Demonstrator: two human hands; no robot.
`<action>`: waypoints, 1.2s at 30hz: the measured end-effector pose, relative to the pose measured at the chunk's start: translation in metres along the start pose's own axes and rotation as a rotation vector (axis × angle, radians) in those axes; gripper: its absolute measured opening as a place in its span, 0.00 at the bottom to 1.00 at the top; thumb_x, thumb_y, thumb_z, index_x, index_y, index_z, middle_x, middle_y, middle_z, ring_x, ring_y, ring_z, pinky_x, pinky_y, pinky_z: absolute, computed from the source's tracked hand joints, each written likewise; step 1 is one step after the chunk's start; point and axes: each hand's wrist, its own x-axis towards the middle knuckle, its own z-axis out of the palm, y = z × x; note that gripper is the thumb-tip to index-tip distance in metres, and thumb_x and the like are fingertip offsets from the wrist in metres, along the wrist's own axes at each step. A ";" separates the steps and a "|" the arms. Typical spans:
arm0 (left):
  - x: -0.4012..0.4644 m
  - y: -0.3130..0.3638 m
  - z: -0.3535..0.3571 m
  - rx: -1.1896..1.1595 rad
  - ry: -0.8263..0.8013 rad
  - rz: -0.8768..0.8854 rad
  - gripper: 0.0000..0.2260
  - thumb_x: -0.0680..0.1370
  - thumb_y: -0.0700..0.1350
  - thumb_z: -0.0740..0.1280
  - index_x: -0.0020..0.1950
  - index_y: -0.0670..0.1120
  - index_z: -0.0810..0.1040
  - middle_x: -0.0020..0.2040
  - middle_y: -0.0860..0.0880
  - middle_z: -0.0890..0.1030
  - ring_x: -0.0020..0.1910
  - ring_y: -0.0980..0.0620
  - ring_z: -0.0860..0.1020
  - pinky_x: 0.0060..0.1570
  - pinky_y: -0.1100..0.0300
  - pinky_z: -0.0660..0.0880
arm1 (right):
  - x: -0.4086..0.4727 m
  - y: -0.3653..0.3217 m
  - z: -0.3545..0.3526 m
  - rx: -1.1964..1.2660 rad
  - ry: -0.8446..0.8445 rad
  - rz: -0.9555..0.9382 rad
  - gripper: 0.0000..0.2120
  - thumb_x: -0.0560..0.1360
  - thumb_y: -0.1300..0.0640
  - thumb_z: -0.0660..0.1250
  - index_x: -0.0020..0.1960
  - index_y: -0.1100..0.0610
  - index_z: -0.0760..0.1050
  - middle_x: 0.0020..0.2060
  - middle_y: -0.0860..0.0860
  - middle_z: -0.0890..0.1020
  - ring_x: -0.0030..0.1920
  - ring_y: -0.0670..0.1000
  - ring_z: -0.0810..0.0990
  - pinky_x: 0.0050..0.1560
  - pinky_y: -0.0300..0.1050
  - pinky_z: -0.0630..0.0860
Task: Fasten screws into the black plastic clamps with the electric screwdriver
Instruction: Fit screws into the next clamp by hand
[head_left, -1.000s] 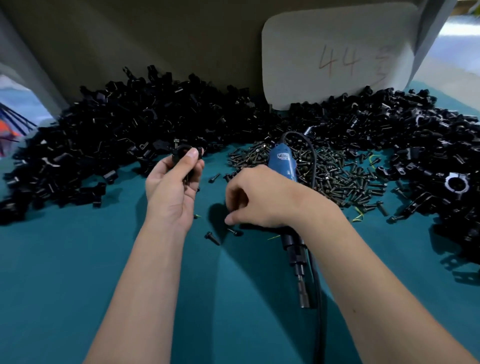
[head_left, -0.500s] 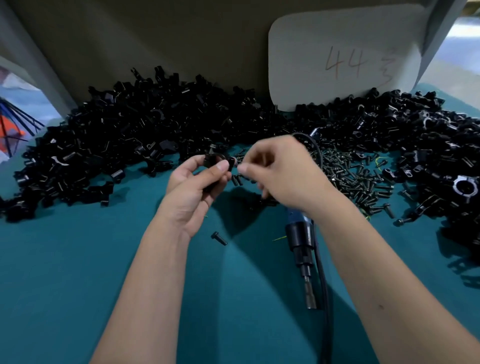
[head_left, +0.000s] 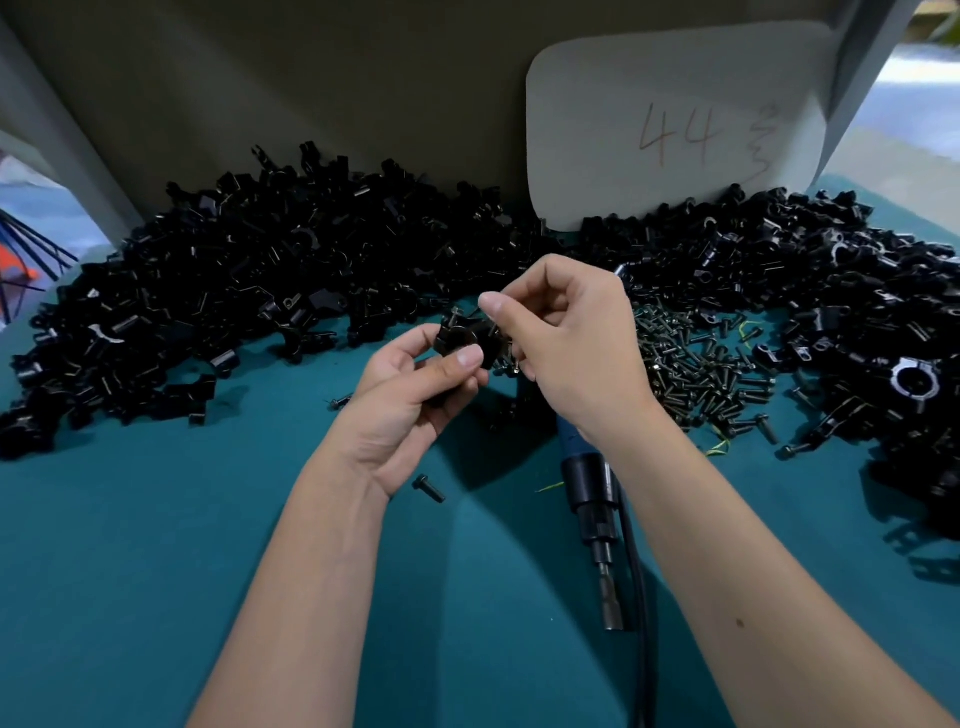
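Now that the right hand (head_left: 566, 348) is lifted off the screwdriver (head_left: 592, 493) | screw (head_left: 493, 328) is pinched, brought to clamp (head_left: 460, 338) | clamp is gripped by left hand (head_left: 410, 400), above the screwdriver | insertion is judged under way, driving not begun.

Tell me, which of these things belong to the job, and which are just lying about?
Part of the job:
- small black plastic clamp, gripped by left hand
- right hand at the clamp
- blue-and-black electric screwdriver, lying on the teal table
- heap of dark metal screws
- piles of black plastic clamps

Lying about:
- white card marked "44"
- lone stray black screw
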 end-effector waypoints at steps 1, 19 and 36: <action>0.000 0.000 0.000 -0.010 -0.003 -0.002 0.17 0.70 0.37 0.75 0.58 0.41 0.78 0.42 0.48 0.83 0.38 0.54 0.82 0.40 0.67 0.79 | 0.000 0.000 -0.001 0.005 0.003 -0.002 0.10 0.77 0.54 0.76 0.39 0.52 0.79 0.29 0.48 0.81 0.28 0.47 0.77 0.30 0.42 0.72; -0.002 -0.011 0.015 -0.186 -0.006 -0.013 0.09 0.72 0.38 0.70 0.37 0.48 0.88 0.39 0.50 0.85 0.35 0.57 0.82 0.36 0.72 0.77 | -0.002 -0.004 -0.010 0.487 -0.267 0.263 0.06 0.80 0.59 0.72 0.46 0.57 0.85 0.30 0.46 0.76 0.29 0.42 0.68 0.27 0.36 0.63; -0.002 -0.009 0.017 -0.222 -0.010 -0.002 0.06 0.73 0.39 0.71 0.42 0.46 0.88 0.43 0.48 0.84 0.37 0.56 0.81 0.37 0.72 0.78 | -0.006 -0.009 -0.001 0.526 -0.171 0.283 0.09 0.77 0.64 0.75 0.40 0.59 0.79 0.27 0.47 0.68 0.26 0.42 0.67 0.25 0.36 0.64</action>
